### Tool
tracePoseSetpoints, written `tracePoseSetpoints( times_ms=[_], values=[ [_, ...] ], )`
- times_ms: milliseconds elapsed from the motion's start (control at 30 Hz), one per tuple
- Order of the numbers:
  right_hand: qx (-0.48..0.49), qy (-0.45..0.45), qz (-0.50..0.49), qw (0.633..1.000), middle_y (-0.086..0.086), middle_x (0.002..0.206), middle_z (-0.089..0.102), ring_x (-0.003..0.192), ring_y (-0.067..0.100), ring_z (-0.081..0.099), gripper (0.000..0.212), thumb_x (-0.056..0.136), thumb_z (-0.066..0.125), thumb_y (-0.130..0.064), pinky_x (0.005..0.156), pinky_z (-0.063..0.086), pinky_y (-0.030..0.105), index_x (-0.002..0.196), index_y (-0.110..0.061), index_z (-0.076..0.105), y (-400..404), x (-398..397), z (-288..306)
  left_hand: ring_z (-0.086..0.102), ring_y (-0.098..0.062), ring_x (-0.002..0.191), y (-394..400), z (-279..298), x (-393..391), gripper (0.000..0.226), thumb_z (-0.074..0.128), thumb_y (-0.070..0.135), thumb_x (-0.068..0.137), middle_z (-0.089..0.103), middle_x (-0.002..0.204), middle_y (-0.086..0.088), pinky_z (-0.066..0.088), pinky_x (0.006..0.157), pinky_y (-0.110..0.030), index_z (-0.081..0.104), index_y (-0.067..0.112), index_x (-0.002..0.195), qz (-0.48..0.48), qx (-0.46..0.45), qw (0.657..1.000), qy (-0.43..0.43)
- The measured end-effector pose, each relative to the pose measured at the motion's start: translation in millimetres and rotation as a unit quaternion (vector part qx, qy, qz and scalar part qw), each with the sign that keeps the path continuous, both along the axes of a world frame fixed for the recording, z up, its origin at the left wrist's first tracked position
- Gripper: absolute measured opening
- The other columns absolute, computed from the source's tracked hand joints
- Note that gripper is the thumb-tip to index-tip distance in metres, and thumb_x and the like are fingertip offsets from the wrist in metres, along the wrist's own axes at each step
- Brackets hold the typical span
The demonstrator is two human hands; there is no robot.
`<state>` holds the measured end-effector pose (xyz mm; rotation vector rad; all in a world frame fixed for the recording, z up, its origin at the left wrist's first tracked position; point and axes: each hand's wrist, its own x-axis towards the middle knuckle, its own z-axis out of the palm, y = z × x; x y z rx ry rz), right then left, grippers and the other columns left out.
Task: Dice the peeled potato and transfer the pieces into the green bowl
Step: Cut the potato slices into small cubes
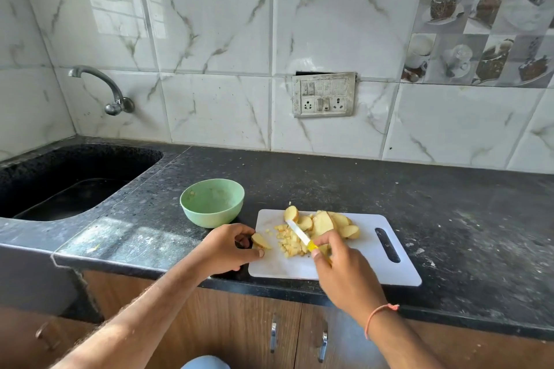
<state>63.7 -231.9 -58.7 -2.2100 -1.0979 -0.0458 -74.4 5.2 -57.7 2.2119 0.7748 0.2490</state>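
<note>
Saw left hand (232, 244) pinching potato slice (260, 240) at cutting board (344, 260) edge, left of dice pile (289, 241); right hand (341, 269) gripped knife (299, 232), blade pointing away-left.

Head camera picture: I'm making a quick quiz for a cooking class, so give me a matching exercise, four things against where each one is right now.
Things:
1. knife
2. potato slice
3. green bowl
4. diced pieces

Places:
A. on the counter, left of the cutting board
B. in the right hand
C. heaped on the board, under the blade
D. pinched in the left hand

Pairs: 1-B, 2-D, 3-A, 4-C
</note>
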Motion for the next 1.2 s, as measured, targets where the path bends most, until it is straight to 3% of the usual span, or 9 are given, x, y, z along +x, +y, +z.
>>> tracePoseSetpoints(
  times_ms=[67, 167, 267, 367, 500, 700, 867, 1000, 1200],
  values=[
    [-0.027, -0.047, 0.009, 0.998, -0.009, 0.079, 0.061, 0.071, 0.021, 0.056, 0.013, 0.103, 0.049, -0.042, 0.058, 0.037, 0.038, 0.115, -0.036, 0.045, 9.4, -19.2, 3.5, 0.066, -0.009, 0.056, -1.8, -3.8, -0.9, 0.032, 0.085, 0.039, 0.085, 0.071, 0.095, 0.009, 0.063, 0.065, -0.037, 0.072, 0.035, 0.115, 0.003, -0.005, 1.0, -0.029],
    [-0.042, -0.085, 0.013, 0.995, -0.007, 0.092, 0.069, 0.081, 0.023, 0.064, 0.016, 0.104, 0.045, -0.042, 0.059, 0.039, 0.036, 0.12, -0.038, 0.041, 20.0, -37.1, 5.1, 0.068, -0.008, 0.065, -3.9, -4.5, -0.7, 0.026, 0.085, 0.041, 0.086, 0.075, 0.089, 0.009, 0.066, 0.066, -0.035, 0.076, 0.034, 0.109, 0.022, -0.041, 0.997, -0.065],
    [-0.04, -0.085, 0.008, 0.996, -0.007, 0.088, 0.069, 0.079, 0.022, 0.065, 0.015, 0.105, 0.044, -0.043, 0.058, 0.041, 0.037, 0.119, -0.04, 0.038, 23.8, -45.5, 6.9, 0.065, -0.004, 0.064, -2.7, -3.0, 4.5, 0.023, 0.086, 0.042, 0.085, 0.075, 0.077, 0.007, 0.061, 0.061, -0.024, 0.079, 0.03, 0.104, 0.064, -0.11, 0.988, -0.083],
    [-0.032, -0.077, 0.006, 0.996, -0.011, 0.084, 0.064, 0.071, 0.019, 0.057, 0.014, 0.105, 0.044, -0.042, 0.053, 0.034, 0.034, 0.118, -0.039, 0.039, 23.1, -47.8, 7.0, 0.065, -0.005, 0.055, -0.1, 0.6, 15.2, 0.021, 0.088, 0.038, 0.083, 0.076, 0.073, 0.004, 0.058, 0.059, -0.022, 0.081, 0.025, 0.098, 0.103, -0.154, 0.98, -0.073],
    [-0.036, -0.085, 0.002, 0.996, -0.014, 0.079, 0.055, 0.063, 0.015, 0.045, 0.014, 0.106, 0.042, -0.044, 0.045, 0.022, 0.022, 0.118, -0.038, 0.04, 15.7, -51.6, 8.7, 0.067, -0.011, 0.06, -0.6, 8.6, 23.6, 0.018, 0.082, 0.026, 0.086, 0.08, 0.089, -0.005, 0.059, 0.065, -0.025, 0.081, 0.012, 0.097, 0.151, -0.28, 0.943, -0.099],
    [-0.067, -0.066, 0.036, 0.995, -0.011, 0.065, 0.054, 0.061, 0.015, 0.057, 0.013, 0.106, 0.035, -0.05, 0.047, 0.04, 0.027, 0.119, -0.046, 0.033, -0.4, -66.6, 4.7, 0.064, -0.01, 0.061, 5.4, -1.2, 16.1, 0.012, 0.073, 0.02, 0.094, 0.069, 0.08, 0.001, 0.055, 0.057, -0.023, 0.072, 0.01, 0.1, 0.18, -0.391, 0.878, -0.21],
    [-0.115, -0.089, 0.059, 0.988, -0.009, 0.076, 0.061, 0.067, 0.015, 0.061, 0.008, 0.108, 0.031, -0.045, 0.054, 0.05, 0.028, 0.116, -0.043, 0.031, 6.8, -77.9, -1.1, 0.062, -0.01, 0.06, 2.4, -3.6, 11.5, 0.014, 0.07, 0.016, 0.098, 0.068, 0.084, -0.001, 0.055, 0.058, -0.023, 0.072, 0.007, 0.108, 0.171, -0.382, 0.88, -0.223],
    [-0.112, -0.12, 0.004, 0.986, -0.008, 0.072, 0.058, 0.061, 0.014, 0.056, 0.015, 0.108, 0.028, -0.042, 0.045, 0.035, 0.026, 0.123, -0.039, 0.033, 9.4, -66.7, -2.9, 0.06, -0.01, 0.059, 1.2, -5.1, 5.9, 0.022, 0.067, 0.011, 0.099, 0.07, 0.085, -0.002, 0.052, 0.055, -0.02, 0.072, 0.018, 0.119, 0.131, -0.351, 0.901, -0.217],
    [-0.098, -0.127, -0.024, 0.987, -0.01, 0.074, 0.058, 0.066, 0.018, 0.059, 0.02, 0.107, 0.033, -0.041, 0.053, 0.044, 0.033, 0.127, -0.039, 0.034, 9.2, -58.6, 0.6, 0.062, -0.006, 0.06, -6.7, -14.5, 6.6, 0.023, 0.071, 0.019, 0.1, 0.072, 0.078, 0.007, 0.051, 0.055, -0.022, 0.073, 0.028, 0.121, 0.063, -0.143, 0.974, -0.162]
  ],
)
